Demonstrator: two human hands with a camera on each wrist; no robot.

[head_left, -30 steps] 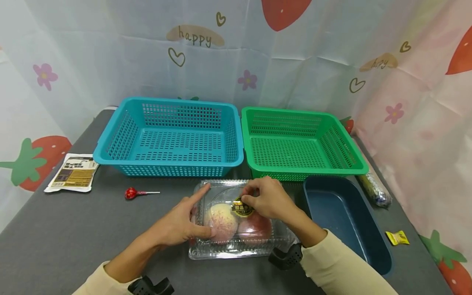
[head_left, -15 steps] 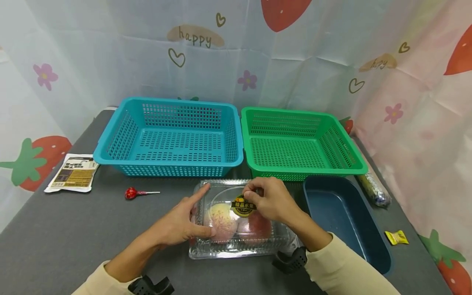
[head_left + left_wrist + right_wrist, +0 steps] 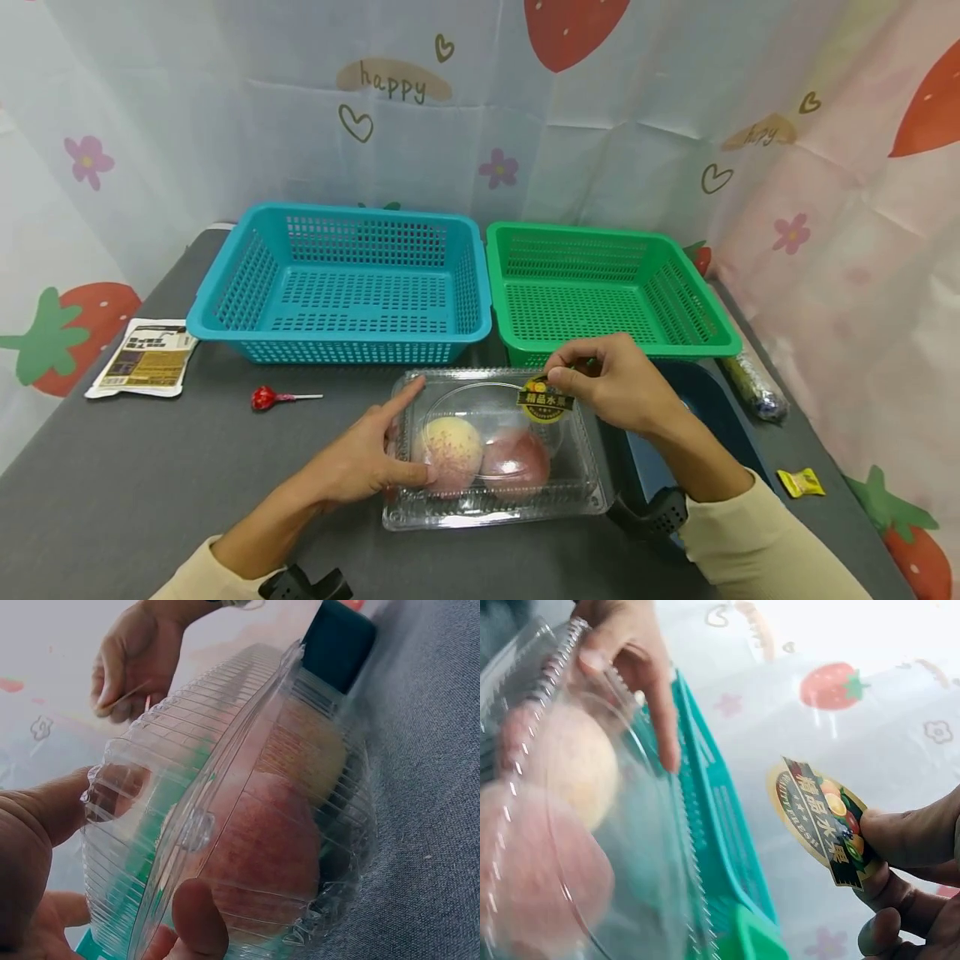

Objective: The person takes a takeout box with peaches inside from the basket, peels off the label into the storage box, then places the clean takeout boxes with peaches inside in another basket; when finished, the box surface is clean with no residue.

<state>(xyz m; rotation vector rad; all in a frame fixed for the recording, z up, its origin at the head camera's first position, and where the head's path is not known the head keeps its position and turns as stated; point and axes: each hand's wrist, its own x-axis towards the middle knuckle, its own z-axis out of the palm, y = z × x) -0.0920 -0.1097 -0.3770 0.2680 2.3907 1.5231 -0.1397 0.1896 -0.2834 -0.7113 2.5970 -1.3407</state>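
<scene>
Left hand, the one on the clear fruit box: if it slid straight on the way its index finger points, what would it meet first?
Probably the blue basket: the left hand points its finger along the clear box toward that near wall, though depth is unclear.

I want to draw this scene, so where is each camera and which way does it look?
Head: sits on the person's head, looks forward and down at the grey table; both hands and sleeves show.
Left wrist: low beside the left hand, looks along the clear plastic fruit box; its fingers show.
Right wrist: by the right hand, faces the round gold sticker it pinches.
Shared: both wrist views show the box and the other hand.
</scene>
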